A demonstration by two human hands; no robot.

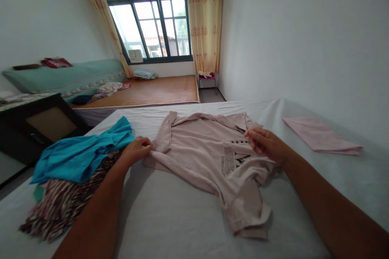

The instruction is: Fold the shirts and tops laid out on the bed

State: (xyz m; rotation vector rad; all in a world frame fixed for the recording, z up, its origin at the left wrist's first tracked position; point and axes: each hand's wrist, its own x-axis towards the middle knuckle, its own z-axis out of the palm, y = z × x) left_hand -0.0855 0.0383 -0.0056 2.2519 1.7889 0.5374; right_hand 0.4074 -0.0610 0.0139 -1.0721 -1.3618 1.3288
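Note:
A dusty-pink T-shirt (194, 145) lies spread sideways on a white-sheeted bed (170, 218). It has a row of dark buttons and a printed chest, and one sleeve hangs toward me, creased. My left hand (137, 149) is closed in a pinch on the shirt's hem edge at the left. At the other end my right hand (265, 142) is closed at the collar, beside the buttons, its fingertips on the fabric. The exact grip there is partly hidden by the fingers.
Left of the shirt, a bright blue garment (82, 153) lies over a brown-striped piece of clothing (67, 202). A folded pink cloth (322, 135) lies at the right near the wall. Beyond the bed are a dark cabinet (45, 125), a mat-covered bed (161, 91) and a stool (207, 77).

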